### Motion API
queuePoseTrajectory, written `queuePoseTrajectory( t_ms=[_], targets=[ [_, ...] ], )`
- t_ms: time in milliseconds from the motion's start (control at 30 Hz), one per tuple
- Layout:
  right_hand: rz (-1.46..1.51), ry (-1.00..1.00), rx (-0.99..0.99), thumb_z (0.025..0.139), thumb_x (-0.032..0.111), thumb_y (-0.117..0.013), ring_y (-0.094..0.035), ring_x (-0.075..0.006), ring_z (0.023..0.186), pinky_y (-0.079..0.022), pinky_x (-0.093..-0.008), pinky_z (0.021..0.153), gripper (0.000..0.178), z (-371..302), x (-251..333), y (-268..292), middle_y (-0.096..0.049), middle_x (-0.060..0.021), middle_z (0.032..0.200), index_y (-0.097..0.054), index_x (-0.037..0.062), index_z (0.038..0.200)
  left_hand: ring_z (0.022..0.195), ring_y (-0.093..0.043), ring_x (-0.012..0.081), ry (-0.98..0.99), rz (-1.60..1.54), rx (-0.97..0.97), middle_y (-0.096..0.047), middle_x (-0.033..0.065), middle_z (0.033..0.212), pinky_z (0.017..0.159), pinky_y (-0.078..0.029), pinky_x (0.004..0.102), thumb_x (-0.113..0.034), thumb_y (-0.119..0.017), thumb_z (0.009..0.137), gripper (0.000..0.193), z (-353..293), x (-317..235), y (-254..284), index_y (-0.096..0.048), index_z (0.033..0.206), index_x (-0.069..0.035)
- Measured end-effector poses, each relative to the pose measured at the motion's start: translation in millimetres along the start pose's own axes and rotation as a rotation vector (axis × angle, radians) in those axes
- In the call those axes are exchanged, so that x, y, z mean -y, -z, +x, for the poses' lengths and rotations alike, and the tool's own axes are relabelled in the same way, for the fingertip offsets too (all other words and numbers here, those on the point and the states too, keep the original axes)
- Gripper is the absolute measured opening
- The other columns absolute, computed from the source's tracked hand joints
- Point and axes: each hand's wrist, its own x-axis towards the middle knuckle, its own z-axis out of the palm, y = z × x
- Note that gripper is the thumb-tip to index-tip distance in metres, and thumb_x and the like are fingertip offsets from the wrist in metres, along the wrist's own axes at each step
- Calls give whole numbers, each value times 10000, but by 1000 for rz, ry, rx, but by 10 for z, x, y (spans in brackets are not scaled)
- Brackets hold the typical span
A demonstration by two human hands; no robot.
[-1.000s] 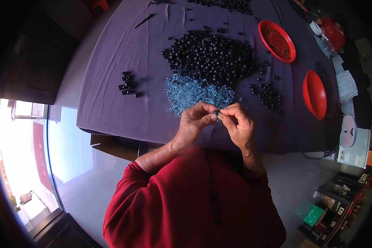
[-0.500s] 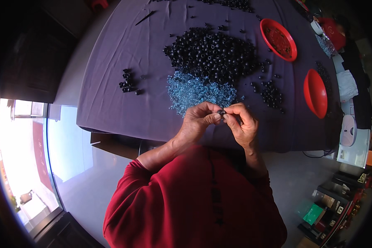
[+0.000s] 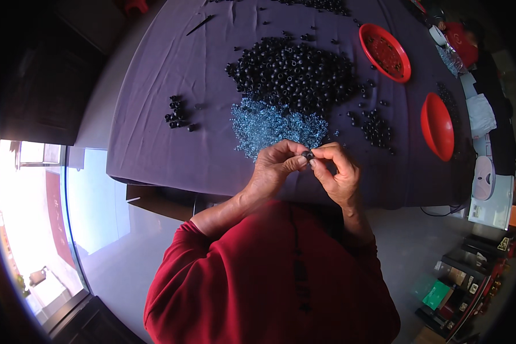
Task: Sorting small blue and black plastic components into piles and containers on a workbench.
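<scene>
- Two bare hands meet over the near part of the purple cloth (image 3: 149, 155), fingertips around one dark bead (image 3: 308, 155)
- Left hand (image 3: 275, 164) pinches the bead narrowly between thumb and forefinger
- Right hand (image 3: 338, 172) has thumb and forefinger closed narrowly on the bead's other side; whether they also hold a smaller piece is too small to tell
- Just beyond the fingers lies a pile of small shiny blue pieces (image 3: 278, 126), touching a larger black bead heap (image 3: 292, 74) behind it
- Smaller black clusters sit left (image 3: 176, 112) and right, near a red tray (image 3: 403, 73) and red bowl (image 3: 436, 127)
</scene>
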Motion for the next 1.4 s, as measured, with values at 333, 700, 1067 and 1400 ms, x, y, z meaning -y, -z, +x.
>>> queuePoseTrajectory(
  t_ms=[333,700,1067,1400],
  targets=[
    [49,-20,5,709,-69,-620,-594,-140,622,-482,-239,546,146,83,142,14,-571,-69,749,-565,2,825,734,-532,99,29,-143,77,-598,49,844,705,-445,227,-62,-614,810,149,14,-6,-3,-571,934,8],
    [-70,17,33,696,-81,-636,-562,-124,619,-471,-233,560,192,67,60,-10,-568,-56,752,-558,13,843,771,-562,111,-37,45,18,-611,49,858,742,-458,253,-67,-589,829,123,29,21,35,-577,934,-3],
    [-599,184,-112,649,21,-655,-520,-240,677,-432,-330,589,259,-156,-51,-298,-516,-87,757,-528,21,875,819,-554,135,271,-224,-82,-612,67,868,817,-416,267,-66,-572,824,111,-34,59,3,-598,902,9],
    [-543,287,-163,638,-7,-629,-471,-207,528,-407,-297,472,238,-217,-185,-373,-400,-67,580,-406,73,639,771,-554,120,245,-55,-120,-607,67,828,752,-432,247,-35,-556,815,82,-54,69,22,-593,860,22]
  ],
)
